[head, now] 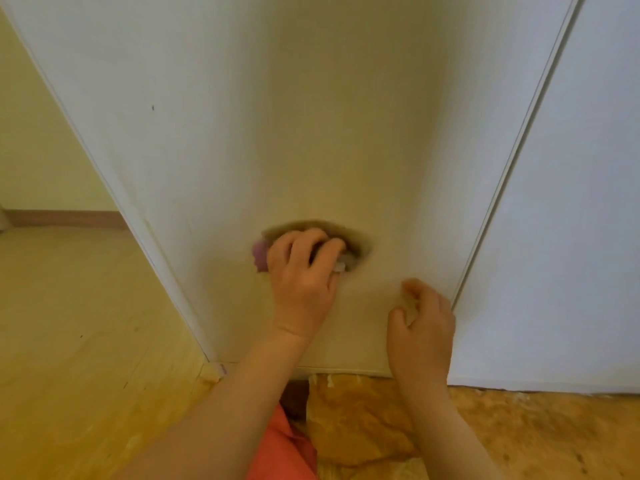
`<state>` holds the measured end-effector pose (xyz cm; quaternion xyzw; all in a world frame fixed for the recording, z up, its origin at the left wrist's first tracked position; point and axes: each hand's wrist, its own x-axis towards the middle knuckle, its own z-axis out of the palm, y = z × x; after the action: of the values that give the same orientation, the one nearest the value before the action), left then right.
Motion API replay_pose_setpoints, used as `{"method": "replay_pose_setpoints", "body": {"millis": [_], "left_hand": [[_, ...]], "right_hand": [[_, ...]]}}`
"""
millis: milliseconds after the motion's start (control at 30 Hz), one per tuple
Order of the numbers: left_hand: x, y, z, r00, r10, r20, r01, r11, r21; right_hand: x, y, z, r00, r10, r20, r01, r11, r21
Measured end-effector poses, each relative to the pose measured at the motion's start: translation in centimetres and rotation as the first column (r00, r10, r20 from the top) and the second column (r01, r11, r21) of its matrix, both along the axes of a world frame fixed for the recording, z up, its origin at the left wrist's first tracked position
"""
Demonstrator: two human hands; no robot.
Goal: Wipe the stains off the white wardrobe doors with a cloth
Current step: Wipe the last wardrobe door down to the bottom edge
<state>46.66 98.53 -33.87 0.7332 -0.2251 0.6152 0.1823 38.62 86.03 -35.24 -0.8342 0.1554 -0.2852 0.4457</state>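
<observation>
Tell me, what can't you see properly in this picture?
All in the head view:
the cloth: mostly covered by the left hand; only a purple corner shows.
the spot beneath it: hidden by both.
the right hand: blurred, fingers curled; unclear whether it holds anything.
the wardrobe door: top cut off by the upper edge.
the dark speck: too small to identify.

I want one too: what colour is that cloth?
The cloth peeks out purple beside the left hand, head view.
</observation>
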Motion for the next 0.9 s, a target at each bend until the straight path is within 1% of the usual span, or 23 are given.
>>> {"method": "replay_pose_setpoints", "body": {"millis": [67,100,133,200,267,300,333,400,467,533,600,633,667,733,767,800,833,900], "left_hand": [[0.6,-0.2,4.1,0.999,0.004,0.051,0.005,0.987,-0.159],[0.9,-0.2,5.0,0.998,0.006,0.066,0.007,0.979,-0.202],[0.9,-0.3,4.9,0.997,0.016,0.072,-0.001,0.979,-0.203],[0.4,-0.4,2.0,0.999,0.032,0.031,-0.029,0.994,-0.104],[-0.3,0.2,-1.6,0.999,0.025,-0.038,-0.023,0.999,0.044],[-0.5,0.5,-2.5,0.997,0.019,-0.075,-0.012,0.995,0.094],[-0.7,0.7,-2.4,0.995,0.017,-0.099,-0.006,0.993,0.115],[-0.9,0.2,0.0,0.994,0.02,-0.112,-0.01,0.996,0.089],[-0.8,-1.1,4.0,0.994,0.022,-0.109,-0.023,1.0,-0.01],[-0.1,-1.8,7.7,0.995,0.008,-0.103,-0.018,0.995,-0.101],[0.5,-1.2,8.0,0.997,0.022,-0.074,-0.027,0.997,-0.067],[0.4,-0.5,6.3,0.997,0.033,-0.069,-0.035,0.999,-0.021],[0.1,0.3,4.2,0.995,0.053,-0.088,-0.049,0.998,0.038],[-1.6,2.1,-0.4,0.974,0.13,-0.184,-0.096,0.978,0.184],[-2.1,3.0,-1.4,0.964,0.161,-0.212,-0.107,0.964,0.245],[-2.0,3.5,-1.2,0.961,0.171,-0.217,-0.108,0.956,0.273],[-1.5,3.6,0.3,0.968,0.172,-0.185,-0.123,0.96,0.252],[-0.3,3.3,5.2,0.977,0.164,-0.138,-0.149,0.982,0.115]], "right_hand": [[0.3,0.5,1.2,0.987,-0.048,0.156,0.082,0.973,-0.215],[0.5,0.7,1.5,0.977,-0.049,0.206,0.114,0.941,-0.318],[0.7,1.0,1.8,0.975,-0.038,0.221,0.125,0.91,-0.396],[1.1,1.3,1.7,0.983,-0.014,0.182,0.102,0.87,-0.482],[1.3,1.3,1.4,0.988,-0.02,0.154,0.101,0.84,-0.533],[1.4,1.2,1.3,0.989,-0.027,0.146,0.105,0.823,-0.558],[1.4,1.1,1.2,0.99,-0.03,0.141,0.106,0.814,-0.571],[1.5,1.3,1.6,0.987,-0.033,0.157,0.116,0.823,-0.557],[1.9,1.8,2.8,0.983,-0.022,0.183,0.12,0.83,-0.544],[2.8,2.2,5.1,0.968,0.006,0.25,0.137,0.824,-0.55],[3.6,2.5,7.5,0.954,0.012,0.301,0.157,0.833,-0.53],[3.7,2.6,8.1,0.948,0.008,0.319,0.166,0.842,-0.514],[3.8,2.7,8.6,0.942,0.007,0.337,0.177,0.841,-0.511],[3.4,3.1,7.9,0.947,0.01,0.321,0.178,0.815,-0.551],[3.2,3.2,7.3,0.95,0.015,0.311,0.178,0.794,-0.581],[3.0,3.2,6.8,0.951,0.016,0.31,0.182,0.781,-0.598],[3.1,3.1,6.7,0.948,0.014,0.318,0.191,0.775,-0.603],[3.5,3.3,7.0,0.941,0.005,0.338,0.21,0.776,-0.595]]}}
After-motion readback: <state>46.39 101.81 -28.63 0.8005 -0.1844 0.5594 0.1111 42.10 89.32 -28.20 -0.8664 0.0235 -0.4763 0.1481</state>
